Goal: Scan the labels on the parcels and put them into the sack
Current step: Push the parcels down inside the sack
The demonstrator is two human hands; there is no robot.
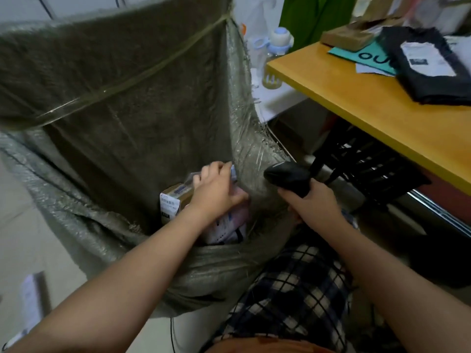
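Woven grey sack (127, 110): my left hand (216, 192) grips a pale parcel (228, 222) inside. Right hand (314, 203) fingers (289, 194) wrap the black scanner (288, 175).

Both bare forearms reach forward. The left hand (216, 192) is knuckles up, fingers bent down — grip unclear. The right hand (314, 203) wraps a black handheld scanner (288, 177), wrist straight.

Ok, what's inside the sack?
A brown box with a white label and a pale labelled parcel lie inside the sack. The left hand reaches in over them, covering part of both; anything deeper is hidden. The right hand holds a scanner outside.
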